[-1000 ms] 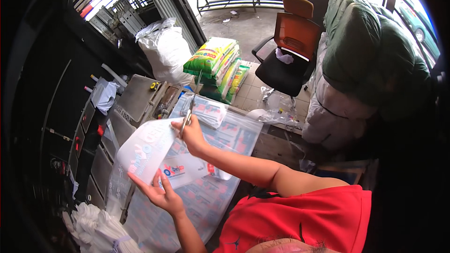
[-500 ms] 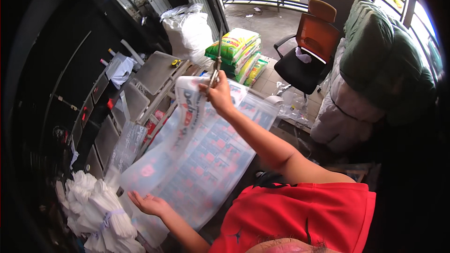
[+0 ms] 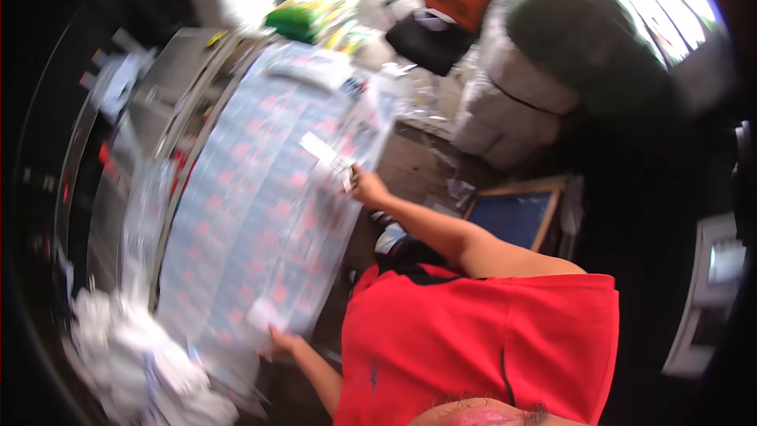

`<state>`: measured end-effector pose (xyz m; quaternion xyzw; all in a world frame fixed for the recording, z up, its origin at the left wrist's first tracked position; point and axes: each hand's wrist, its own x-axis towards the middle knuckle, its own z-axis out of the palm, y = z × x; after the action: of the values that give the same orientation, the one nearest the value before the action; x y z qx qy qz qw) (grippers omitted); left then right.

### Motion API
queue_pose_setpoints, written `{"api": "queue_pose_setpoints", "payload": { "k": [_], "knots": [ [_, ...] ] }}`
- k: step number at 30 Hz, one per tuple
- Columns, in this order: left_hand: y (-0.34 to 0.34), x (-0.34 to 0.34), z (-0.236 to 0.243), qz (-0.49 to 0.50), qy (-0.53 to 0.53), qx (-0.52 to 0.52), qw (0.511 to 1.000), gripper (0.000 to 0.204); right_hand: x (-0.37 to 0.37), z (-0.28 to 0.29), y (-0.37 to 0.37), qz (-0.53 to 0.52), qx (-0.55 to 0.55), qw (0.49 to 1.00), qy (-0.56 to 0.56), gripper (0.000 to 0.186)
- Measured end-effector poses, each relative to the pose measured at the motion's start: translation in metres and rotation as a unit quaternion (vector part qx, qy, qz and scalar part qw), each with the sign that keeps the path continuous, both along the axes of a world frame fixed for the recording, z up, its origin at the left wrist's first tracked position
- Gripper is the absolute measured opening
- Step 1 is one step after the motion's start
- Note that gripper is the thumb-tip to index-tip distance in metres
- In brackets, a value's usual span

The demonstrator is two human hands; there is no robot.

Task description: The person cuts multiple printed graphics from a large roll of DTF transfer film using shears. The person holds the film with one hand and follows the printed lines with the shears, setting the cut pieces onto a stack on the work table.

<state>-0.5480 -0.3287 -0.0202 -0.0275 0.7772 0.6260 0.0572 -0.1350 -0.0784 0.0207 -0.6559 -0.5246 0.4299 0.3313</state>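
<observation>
My right hand [image 3: 367,187] is closed around a pair of scissors [image 3: 319,150], whose pale blades point up and left over a long, printed plastic sheet [image 3: 229,197]. The sheet lies spread out, bluish with red patches, in front of me. At its near end, my left hand [image 3: 282,343] is beside a whitish, blurred patch of plastic [image 3: 264,315]. Motion smears its fingers, so whether they grip the plastic is unclear. A folded white printed plastic piece [image 3: 309,67] rests on the sheet's far end.
White bundled bags [image 3: 150,355] lie at the near left. Beyond the sheet are stacked green-and-yellow sacks [image 3: 315,12] and an orange-backed chair [image 3: 449,12]. Large wrapped bales [image 3: 512,102] stand right, near a wood-framed blue panel [image 3: 516,217]. A yellow tape measure [image 3: 215,38] sits far left.
My right hand has come down and nearer with the scissors. The raised, loose plastic is now lower, and my left hand has turned from palm-up. The whole view has swung right.
</observation>
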Motion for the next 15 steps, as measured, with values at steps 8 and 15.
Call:
{"api": "queue_pose_setpoints", "payload": {
  "k": [8,15],
  "knots": [
    [-0.023,-0.039,0.009,0.028,-0.081,0.039,0.996,0.104,0.001,0.015,-0.016,-0.039,-0.016,0.999,0.033,0.049],
    [-0.035,-0.053,0.02,0.046,-0.087,-0.037,0.994,0.097,0.035,0.01,0.032,-0.121,0.063,0.99,0.022,0.035]
  ]
}}
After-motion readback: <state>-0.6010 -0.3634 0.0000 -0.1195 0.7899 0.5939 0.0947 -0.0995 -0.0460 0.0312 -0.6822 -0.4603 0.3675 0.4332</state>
